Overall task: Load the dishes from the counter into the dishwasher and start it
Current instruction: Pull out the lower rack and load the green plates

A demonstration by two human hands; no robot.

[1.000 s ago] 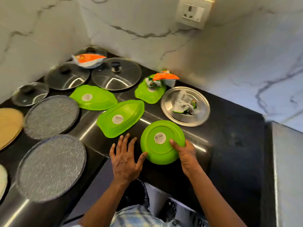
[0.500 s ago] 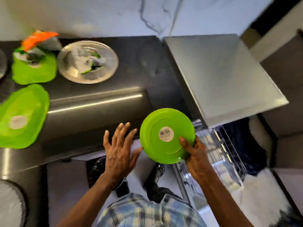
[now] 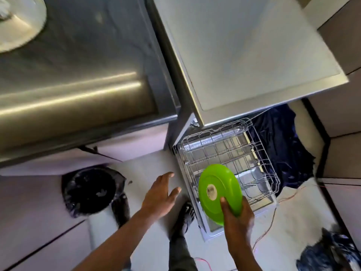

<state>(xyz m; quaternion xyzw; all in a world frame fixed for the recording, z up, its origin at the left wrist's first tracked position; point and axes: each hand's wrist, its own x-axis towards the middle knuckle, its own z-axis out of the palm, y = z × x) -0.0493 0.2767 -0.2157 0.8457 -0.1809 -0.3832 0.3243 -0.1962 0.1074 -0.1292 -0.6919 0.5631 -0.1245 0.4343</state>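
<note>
Green plate, underside up with a sticker on it, sits tilted in the right hand, thumb across its base and fingers curled behind the rim, above the pulled-out wire dishwasher rack. Left hand hovers spread and holds nothing, beside the dark worktop.

i see my right hand gripping a green plate over the pulled-out wire rack of the dishwasher. my left hand hovers with fingers spread, holding nothing. a steel plate sits on the dark bench.
</note>
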